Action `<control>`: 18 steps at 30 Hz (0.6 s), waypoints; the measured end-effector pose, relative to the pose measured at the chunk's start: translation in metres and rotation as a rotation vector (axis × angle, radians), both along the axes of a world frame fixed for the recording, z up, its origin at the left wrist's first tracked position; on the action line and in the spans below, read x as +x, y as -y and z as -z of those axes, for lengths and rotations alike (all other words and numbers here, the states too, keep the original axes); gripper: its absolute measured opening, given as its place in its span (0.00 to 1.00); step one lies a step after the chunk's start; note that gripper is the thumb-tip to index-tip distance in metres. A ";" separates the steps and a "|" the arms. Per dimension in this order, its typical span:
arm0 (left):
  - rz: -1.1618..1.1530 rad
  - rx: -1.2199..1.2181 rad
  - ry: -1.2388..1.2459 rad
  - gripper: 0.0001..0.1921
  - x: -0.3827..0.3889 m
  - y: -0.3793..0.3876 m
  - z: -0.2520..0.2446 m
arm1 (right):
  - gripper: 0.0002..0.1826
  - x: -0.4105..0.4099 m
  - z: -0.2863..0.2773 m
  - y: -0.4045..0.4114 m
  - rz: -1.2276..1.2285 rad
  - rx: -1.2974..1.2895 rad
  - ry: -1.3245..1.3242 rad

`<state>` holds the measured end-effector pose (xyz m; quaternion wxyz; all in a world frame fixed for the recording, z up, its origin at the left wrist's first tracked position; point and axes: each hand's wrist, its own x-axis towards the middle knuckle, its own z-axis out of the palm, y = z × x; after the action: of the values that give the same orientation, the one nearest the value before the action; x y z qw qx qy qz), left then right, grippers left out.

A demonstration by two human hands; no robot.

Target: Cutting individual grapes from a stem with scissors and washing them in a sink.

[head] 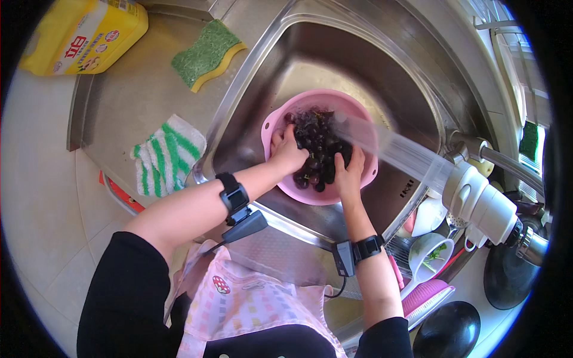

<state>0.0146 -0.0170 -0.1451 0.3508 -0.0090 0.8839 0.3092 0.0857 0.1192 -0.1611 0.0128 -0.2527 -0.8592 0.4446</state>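
A pink plastic basin (313, 198) stands in the stainless steel sink (309, 42), with dark grapes (320, 147) inside it. Water from the white faucet head (479, 201) streams into the basin over the grapes. At the left side of the bunch, my left hand (288, 150) reaches into the basin, fingers spread against the grapes and fingertips partly hidden. My right hand (350, 170) touches the bunch from the right, its thumb apart from the other fingers. Whether either hand bears the weight of the grapes does not show.
Left of the basin lie a green and yellow sponge (206, 56), a striped green and white cloth (168, 156) and a yellow detergent jug (96, 36). A rack at the right holds a white strainer or ladle (429, 255) with greens. Black pans (447, 331) stand beyond it.
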 end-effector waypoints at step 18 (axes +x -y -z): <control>0.229 0.178 -0.167 0.32 -0.019 -0.013 -0.011 | 0.26 -0.009 0.013 -0.019 0.094 -0.372 0.113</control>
<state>-0.0045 -0.0039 -0.1346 0.3083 0.1489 0.8743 0.3439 0.0769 0.1385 -0.1745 -0.0616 -0.3152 -0.7490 0.5796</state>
